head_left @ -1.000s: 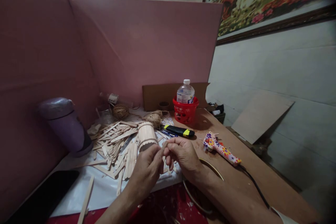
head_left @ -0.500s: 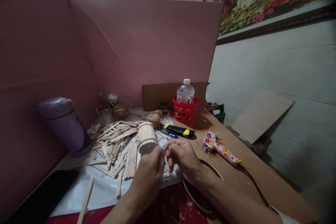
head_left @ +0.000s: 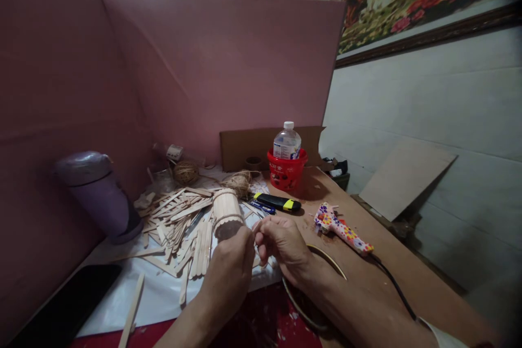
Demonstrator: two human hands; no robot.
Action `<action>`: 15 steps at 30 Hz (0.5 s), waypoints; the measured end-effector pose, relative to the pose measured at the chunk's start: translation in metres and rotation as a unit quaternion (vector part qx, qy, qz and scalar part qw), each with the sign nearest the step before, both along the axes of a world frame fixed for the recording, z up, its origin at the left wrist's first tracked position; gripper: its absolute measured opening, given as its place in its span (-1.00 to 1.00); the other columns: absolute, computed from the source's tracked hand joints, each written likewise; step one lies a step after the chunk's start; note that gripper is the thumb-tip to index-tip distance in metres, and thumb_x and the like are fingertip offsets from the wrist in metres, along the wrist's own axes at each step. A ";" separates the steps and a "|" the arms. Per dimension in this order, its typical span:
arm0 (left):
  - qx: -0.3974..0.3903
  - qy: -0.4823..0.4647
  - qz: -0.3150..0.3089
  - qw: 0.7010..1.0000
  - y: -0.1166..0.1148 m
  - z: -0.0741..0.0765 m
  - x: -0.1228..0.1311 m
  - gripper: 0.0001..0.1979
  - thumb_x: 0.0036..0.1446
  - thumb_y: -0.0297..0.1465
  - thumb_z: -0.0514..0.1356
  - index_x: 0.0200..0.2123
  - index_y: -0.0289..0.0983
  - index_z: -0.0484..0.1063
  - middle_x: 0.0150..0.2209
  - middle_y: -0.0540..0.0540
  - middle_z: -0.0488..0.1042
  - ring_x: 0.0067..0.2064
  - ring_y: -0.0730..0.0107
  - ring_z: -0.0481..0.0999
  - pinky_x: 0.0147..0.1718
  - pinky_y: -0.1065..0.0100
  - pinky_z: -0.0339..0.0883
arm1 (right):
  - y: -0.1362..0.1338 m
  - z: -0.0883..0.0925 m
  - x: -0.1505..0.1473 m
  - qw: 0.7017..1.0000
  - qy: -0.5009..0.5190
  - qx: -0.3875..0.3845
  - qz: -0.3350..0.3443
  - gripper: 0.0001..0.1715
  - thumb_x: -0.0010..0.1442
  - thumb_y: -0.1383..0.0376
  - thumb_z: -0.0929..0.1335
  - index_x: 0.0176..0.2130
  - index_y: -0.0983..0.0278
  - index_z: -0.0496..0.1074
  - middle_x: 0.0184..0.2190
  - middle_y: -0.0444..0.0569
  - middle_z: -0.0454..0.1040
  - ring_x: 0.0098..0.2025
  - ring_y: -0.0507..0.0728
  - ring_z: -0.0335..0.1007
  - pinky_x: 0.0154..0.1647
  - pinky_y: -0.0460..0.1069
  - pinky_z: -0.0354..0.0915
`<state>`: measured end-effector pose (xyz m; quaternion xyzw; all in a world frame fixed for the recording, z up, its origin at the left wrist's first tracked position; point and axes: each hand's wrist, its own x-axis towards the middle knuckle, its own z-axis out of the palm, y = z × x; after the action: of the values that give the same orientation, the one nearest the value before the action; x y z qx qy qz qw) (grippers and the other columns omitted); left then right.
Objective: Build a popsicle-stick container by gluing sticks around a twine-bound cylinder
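My left hand (head_left: 233,258) is closed, its back toward me, so whatever its fingers pinch is hidden. Close against it, my right hand (head_left: 281,242) has thumb and forefinger pressed together; anything between them is too small to name. Just beyond my left hand a small barrel (head_left: 227,209) made of wooden craft sticks lies tilted, banded with twine, its dark open end toward me. To its left are a loose pile of craft sticks (head_left: 175,215) and a row of sticks (head_left: 201,250) side by side.
A flowered glue gun (head_left: 342,231) with a black cord lies right, near a metal ring (head_left: 299,310). Behind are a black-and-yellow utility knife (head_left: 277,202), a red bucket (head_left: 286,176) holding a plastic bottle (head_left: 287,144), and twine (head_left: 238,182). A purple flask (head_left: 101,201) and black phone (head_left: 67,304) stand left.
The view has shifted very slightly. Both hands stay close together in almost the same pose, and the barrel and tools have not moved on the table.
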<state>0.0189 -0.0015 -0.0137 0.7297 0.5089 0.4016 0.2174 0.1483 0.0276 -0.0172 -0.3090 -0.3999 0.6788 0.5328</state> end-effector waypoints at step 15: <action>-0.006 0.105 0.005 0.994 0.000 -0.007 -0.001 -0.82 0.21 -0.44 -0.05 -0.42 -0.24 0.27 -0.51 -0.09 0.38 -0.50 0.33 0.35 -0.46 0.33 0.07 | -0.001 -0.002 0.000 1.000 -0.017 0.003 -0.015 -0.85 -0.10 0.29 0.36 -0.60 0.33 0.39 -0.76 -0.18 0.40 -0.80 -0.05 0.23 -0.77 -0.15 0.25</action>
<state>0.0182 -0.0010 -0.0207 0.7639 0.5348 0.3214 0.1650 0.1479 0.0269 -0.0188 -0.3247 -0.4064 0.6642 0.5369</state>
